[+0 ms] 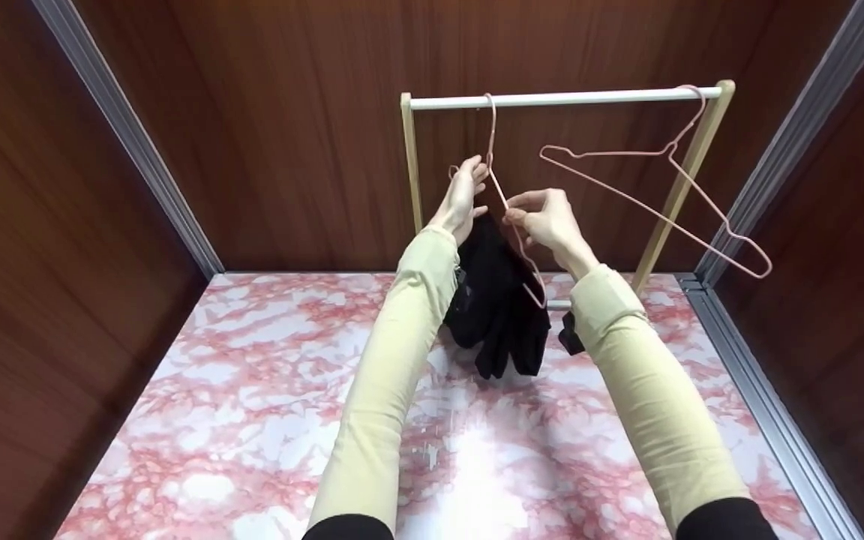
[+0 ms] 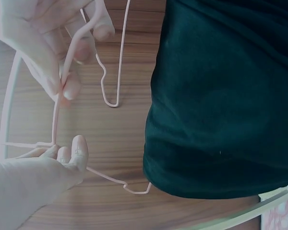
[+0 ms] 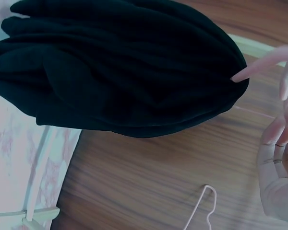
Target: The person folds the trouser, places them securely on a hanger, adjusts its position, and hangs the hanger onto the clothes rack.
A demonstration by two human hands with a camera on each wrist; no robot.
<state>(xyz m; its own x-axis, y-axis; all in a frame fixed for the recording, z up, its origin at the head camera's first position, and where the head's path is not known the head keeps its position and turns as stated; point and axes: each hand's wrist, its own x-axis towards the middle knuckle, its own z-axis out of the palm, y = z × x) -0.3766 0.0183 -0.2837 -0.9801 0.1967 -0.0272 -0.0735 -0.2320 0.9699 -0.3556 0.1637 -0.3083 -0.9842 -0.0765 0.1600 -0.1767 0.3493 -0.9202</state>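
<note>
A pink wire hanger (image 1: 493, 129) hooks over the rail near its left end. My right hand (image 1: 550, 223) pinches its sloping arm between thumb and fingers. Close to the hanger's neck is my left hand (image 1: 463, 196), fingers extended and thumb sticking out toward the cloth. A black garment (image 1: 486, 281) hangs in folds below both hands, with its lower end near the floor. The left wrist view shows the black cloth (image 2: 221, 100) as a broad panel beside the hanger. In the right wrist view, the left thumb overlaps the end of the bunched cloth (image 3: 134, 81).
A white rail (image 1: 589, 97) on wooden posts stands against the brown wood-grain wall. An unloaded pink hanger (image 1: 657, 217) hangs at its right end, angled forward. Pink-and-white marbled floor (image 1: 274, 390) spreads in front, with wood panels on both sides.
</note>
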